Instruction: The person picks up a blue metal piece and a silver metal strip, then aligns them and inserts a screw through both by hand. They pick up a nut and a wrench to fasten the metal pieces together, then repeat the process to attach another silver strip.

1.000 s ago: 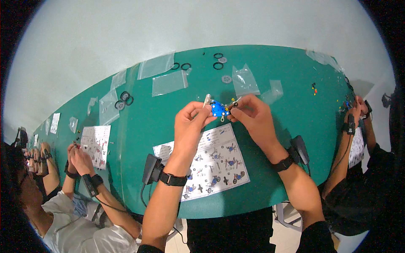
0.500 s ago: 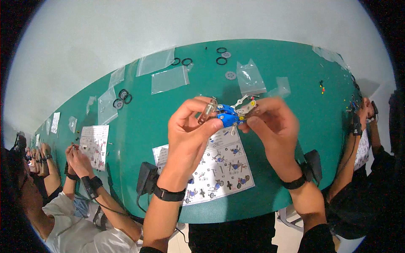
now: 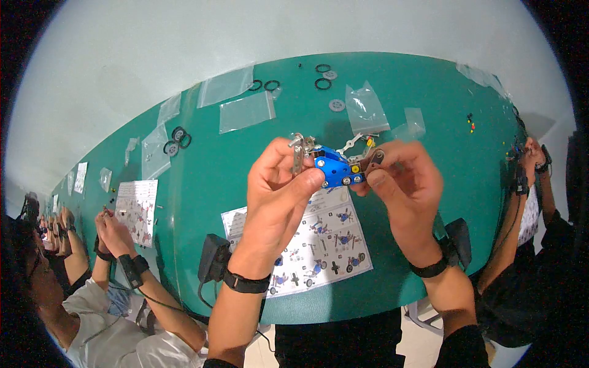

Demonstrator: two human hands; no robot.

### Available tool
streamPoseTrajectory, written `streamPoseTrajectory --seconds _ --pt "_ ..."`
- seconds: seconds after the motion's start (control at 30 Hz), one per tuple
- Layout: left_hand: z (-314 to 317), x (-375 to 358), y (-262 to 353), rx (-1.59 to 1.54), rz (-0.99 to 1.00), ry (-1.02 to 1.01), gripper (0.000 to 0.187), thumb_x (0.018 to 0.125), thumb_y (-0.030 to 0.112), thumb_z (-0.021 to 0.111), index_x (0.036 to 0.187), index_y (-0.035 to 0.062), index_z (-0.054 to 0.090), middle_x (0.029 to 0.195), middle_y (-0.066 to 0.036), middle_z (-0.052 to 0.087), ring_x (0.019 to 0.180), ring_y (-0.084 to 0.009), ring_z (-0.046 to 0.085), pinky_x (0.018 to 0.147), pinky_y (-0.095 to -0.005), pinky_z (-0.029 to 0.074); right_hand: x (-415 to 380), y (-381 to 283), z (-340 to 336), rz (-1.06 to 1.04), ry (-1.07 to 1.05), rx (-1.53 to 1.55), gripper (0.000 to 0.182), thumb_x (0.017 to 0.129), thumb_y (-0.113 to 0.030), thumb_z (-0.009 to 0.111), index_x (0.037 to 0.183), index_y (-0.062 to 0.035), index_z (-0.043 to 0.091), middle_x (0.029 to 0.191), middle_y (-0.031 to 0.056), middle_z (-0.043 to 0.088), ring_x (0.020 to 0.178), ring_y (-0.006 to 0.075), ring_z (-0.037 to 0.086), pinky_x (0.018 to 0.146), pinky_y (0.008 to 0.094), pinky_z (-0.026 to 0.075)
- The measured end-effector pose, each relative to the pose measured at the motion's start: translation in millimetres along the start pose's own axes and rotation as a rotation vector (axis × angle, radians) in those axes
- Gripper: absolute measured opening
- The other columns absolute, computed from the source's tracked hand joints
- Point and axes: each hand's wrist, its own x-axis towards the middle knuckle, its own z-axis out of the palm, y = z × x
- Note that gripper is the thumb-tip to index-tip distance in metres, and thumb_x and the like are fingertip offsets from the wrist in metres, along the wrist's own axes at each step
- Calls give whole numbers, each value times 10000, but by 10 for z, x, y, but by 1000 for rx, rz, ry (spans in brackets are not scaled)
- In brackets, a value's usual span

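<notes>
Blue model [image 3: 336, 170] lifted clear above instruction sheet [image 3: 319, 239] on green worktop [image 3: 215, 172]. Left hand [image 3: 279, 184] pinching metal strip end, right hand [image 3: 402, 181] gripping opposite bracket: steadied both sides, probably for inspection.

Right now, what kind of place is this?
Probably a group assembly workshop or classroom. Several people sit along one long green table; the left hand and right hand hold a small blue model above a printed instruction sheet, with loose black rings lying about.
</notes>
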Motion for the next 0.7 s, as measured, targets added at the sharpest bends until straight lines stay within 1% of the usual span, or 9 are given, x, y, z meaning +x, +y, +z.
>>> streamPoseTrajectory --seconds 0.03,0.23,0.33,0.43,0.53,0.63,0.7 --pt "5 5 1 2 3 3 396 889 114 781 1222 51 575 1057 -40 673 983 -150 680 904 -312 558 4 -5 2 -4 -4 -19 181 965 -77 703 1028 -26 541 995 95 610 865 169 657 716 312 592" --pt "63 15 34 8 10 4 406 885 126 793 1210 43 565 1044 -36 667 973 -145 678 891 -304 560 -6 10 -4 -19 -3 -27 188 965 -100 712 1040 -23 558 1009 97 612 876 160 651 721 315 601" --pt "65 15 61 -1 -3 -27 411 876 133 803 1197 27 568 1037 -27 657 958 -132 670 881 -298 555 -11 18 -21 -9 21 6 181 926 52 705 1038 7 571 1017 99 638 918 166 686 806 305 603" --pt "-4 12 42 -35 -13 -46 388 877 5 764 1233 7 610 1099 -67 688 998 -135 653 895 -310 533 -8 -2 -19 -1 11 -4 176 928 46 706 1041 5 577 1031 100 642 941 163 683 817 306 600" --pt "-8 6 39 -42 1 -64 392 873 19 774 1234 2 623 1092 -55 689 998 -130 652 888 -300 530 -7 8 -4 -40 -1 -57 178 976 -123 702 1034 -24 566 1016 92 622 885 154 652 737 314 604" --pt "15 -2 54 -24 -1 -58 376 872 26 777 1219 -1 635 1086 -40 688 1007 -126 649 875 -292 529 -9 14 1 -33 18 -59 194 971 -136 712 1029 -24 564 1014 91 626 883 154 655 737 312 601" --pt "21 -10 77 -2 -16 -41 384 891 56 767 1240 2 617 1076 -53 688 996 -130 655 864 -298 532 -21 13 -24 -11 7 -49 179 949 -33 710 1069 -3 580 1008 90 641 894 163 683 779 306 604"
